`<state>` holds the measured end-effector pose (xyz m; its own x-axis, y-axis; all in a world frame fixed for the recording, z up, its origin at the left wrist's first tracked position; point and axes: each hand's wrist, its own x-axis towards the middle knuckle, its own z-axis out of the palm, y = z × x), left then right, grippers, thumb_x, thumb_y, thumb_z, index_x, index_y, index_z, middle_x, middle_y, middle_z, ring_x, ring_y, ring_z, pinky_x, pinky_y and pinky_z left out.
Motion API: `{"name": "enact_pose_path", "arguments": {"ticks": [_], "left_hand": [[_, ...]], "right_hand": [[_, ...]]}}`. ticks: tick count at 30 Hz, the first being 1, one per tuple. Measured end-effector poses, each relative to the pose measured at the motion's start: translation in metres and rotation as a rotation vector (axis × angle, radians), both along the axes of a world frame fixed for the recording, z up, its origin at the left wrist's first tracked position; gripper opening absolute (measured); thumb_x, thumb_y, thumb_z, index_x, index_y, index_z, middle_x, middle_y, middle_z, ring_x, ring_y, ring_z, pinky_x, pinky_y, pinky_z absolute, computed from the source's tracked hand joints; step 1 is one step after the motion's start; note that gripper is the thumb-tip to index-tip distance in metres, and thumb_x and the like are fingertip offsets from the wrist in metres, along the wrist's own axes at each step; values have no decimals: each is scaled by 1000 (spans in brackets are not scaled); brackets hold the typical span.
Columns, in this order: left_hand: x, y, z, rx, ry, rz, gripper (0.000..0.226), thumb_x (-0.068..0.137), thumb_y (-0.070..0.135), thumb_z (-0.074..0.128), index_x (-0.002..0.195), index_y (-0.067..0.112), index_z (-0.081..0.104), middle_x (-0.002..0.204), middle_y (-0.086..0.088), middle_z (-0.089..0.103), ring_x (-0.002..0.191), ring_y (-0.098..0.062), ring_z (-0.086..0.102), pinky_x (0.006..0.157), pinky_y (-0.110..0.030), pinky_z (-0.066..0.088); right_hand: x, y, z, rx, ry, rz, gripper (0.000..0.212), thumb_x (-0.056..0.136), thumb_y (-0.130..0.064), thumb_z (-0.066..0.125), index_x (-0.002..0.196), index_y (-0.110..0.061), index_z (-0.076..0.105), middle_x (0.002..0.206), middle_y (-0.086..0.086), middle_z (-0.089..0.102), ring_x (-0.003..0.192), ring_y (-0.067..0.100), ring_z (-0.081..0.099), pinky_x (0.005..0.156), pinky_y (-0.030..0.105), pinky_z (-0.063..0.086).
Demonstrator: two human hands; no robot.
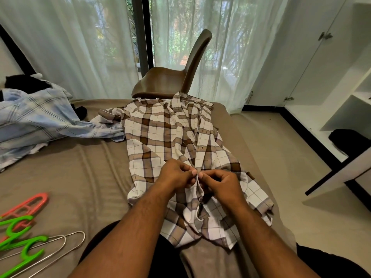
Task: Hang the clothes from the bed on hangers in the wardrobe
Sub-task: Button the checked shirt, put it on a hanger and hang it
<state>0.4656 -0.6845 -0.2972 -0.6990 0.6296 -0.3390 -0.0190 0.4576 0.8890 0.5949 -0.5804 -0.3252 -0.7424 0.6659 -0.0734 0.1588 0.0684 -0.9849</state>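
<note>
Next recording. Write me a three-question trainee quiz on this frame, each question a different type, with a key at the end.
1. True or false: the brown checked shirt is already on a hanger.
2. Multiple choice: what grip do the left hand and the right hand have on that shirt?
A) both pinch its front edges where they meet
B) only one touches it
C) neither touches it
3. Fill in: the hangers lie on the bed to the person's ____.

Key: 1 false, it lies flat on the bed; 2 A; 3 left.
</note>
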Motion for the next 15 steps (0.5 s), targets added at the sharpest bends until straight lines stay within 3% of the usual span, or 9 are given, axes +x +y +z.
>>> {"name": "enact_pose_path", "arguments": {"ticks": [3,6,11,15], "left_hand": [[2,1,1,76,-49,18,19,98,19,64,94,3,74,77,-14,74,66,-18,71,67,-29,62],[4,2,4,107,-45,10,27,92,29,71,91,2,75,80,-15,75,72,-21,75,66,-31,63],[6,8,1,44,89,0,11,89,18,75,84,8,78,79,-10,76,72,-18,76,73,-39,64],[7,8,3,52,119,11,9,90,12,72,84,10,78,79,-8,76,71,-16,75,73,-37,64]], "right_hand": [[-2,0,0,-12,5,-44,8,88,-20,78,95,-16,80,84,3,79,78,22,76,79,47,63],[-3,-2,-2,39,-3,-83,7,86,-18,80,93,-16,79,83,0,78,77,16,76,75,41,64],[-5,-5,-8,221,-21,-139,7,86,-21,80,91,-20,77,81,-6,76,76,5,73,68,26,61],[-4,-4,-9,207,-11,-147,9,85,-20,81,94,-20,78,84,-7,76,79,4,73,72,25,61]]}}
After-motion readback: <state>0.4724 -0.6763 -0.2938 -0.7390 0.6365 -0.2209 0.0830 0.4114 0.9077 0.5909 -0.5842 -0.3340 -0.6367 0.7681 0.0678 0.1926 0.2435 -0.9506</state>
